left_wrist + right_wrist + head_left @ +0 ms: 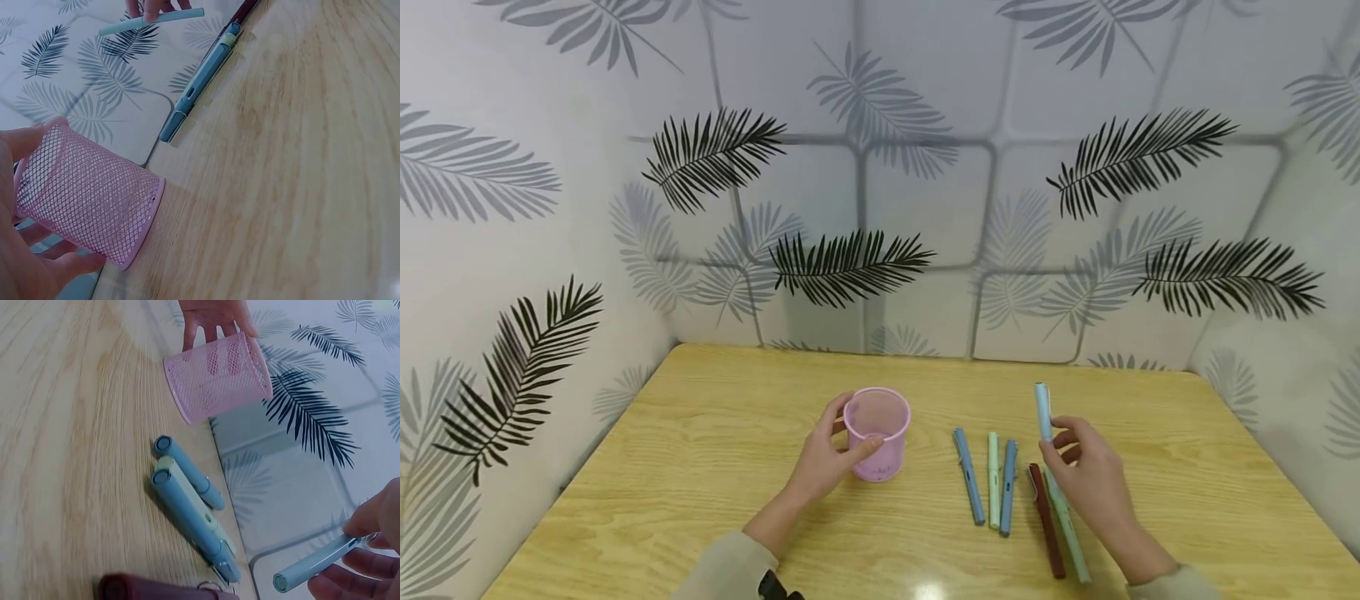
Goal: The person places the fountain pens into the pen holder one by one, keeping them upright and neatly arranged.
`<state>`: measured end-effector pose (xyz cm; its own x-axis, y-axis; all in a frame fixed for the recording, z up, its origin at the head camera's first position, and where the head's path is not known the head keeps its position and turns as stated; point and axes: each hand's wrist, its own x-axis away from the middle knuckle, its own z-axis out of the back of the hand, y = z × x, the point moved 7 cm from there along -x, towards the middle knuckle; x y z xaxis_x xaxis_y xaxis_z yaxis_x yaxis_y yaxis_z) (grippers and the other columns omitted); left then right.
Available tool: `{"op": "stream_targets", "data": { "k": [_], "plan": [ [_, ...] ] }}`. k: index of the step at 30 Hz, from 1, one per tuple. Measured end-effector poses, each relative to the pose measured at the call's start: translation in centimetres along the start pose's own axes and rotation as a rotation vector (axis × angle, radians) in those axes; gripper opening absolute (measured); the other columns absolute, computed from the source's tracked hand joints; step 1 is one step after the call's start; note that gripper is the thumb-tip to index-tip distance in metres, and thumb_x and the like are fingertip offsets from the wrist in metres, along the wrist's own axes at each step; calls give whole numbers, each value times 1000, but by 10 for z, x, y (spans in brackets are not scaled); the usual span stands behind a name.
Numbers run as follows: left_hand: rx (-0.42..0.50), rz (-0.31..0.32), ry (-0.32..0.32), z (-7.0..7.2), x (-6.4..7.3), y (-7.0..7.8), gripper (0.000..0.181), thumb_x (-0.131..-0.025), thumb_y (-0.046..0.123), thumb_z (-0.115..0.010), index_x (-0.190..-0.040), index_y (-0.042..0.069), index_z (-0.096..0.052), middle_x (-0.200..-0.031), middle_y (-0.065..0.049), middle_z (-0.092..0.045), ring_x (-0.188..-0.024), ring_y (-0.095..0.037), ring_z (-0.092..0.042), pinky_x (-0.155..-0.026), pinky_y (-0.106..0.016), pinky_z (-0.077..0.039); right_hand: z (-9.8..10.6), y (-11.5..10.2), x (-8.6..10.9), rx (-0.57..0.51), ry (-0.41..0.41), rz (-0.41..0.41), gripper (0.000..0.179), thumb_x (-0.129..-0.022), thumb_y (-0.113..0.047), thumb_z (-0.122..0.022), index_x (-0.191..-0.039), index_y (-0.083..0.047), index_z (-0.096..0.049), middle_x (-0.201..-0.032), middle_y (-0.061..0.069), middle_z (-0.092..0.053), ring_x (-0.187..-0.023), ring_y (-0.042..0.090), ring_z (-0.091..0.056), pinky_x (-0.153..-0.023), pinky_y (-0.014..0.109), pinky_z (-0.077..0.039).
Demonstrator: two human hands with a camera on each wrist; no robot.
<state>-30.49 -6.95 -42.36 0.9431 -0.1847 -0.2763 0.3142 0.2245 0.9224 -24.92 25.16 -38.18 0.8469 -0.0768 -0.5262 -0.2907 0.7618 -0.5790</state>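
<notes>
My left hand (829, 457) holds the pink mesh pen cup (880, 462) round its side, thumb at the near rim. The cup stands upright on the table, and its mesh wall (94, 194) fills the lower left of the left wrist view. Raised above the table at the right, my right hand (1086, 475) pinches a light blue pen (1043, 410) between thumb and fingers, apart from the cup. Between the hands lie a blue pen (970, 479), a pale green pen (993, 483) and another blue pen (1008, 492).
Below the right hand lie a dark red pen (1049, 533) and a green pen (1069, 533), side by side on the wooden table (737, 400). A wall with a leaf pattern (925, 208) rises behind the table's far edge.
</notes>
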Motion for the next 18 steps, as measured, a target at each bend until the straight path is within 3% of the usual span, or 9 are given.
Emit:
{"op": "stream_targets", "data": {
  "k": [4,10,18],
  "plan": [
    [0,1,4,-1,-2,-8,76,-80,25,-74,-142,10,-32,-132,-19,-45,-115,-40,-46,-83,-43,-49,-3,-8,0,-23,57,38,29,-79,0,-70,-106,1,-59,-78,7,-61,-62,18,-57,-48,23,-47],
    [11,-1,5,-1,-1,-8,75,-80,26,-74,-141,11,-33,-131,-18,-45,-114,-40,-46,-81,-41,-50,-4,-16,-2,-70,139,74,30,-78,2,-71,-105,0,-59,-79,6,-61,-63,18,-58,-53,15,-46],
    [-21,8,8,-1,-2,-7,76,-80,27,-74,-141,9,-33,-131,-17,-45,-114,-39,-46,-82,-44,-48,-12,-27,-5,-158,168,103,32,-78,3,-71,-107,0,-59,-81,6,-61,-64,16,-58,-53,11,-45]
  ]
}}
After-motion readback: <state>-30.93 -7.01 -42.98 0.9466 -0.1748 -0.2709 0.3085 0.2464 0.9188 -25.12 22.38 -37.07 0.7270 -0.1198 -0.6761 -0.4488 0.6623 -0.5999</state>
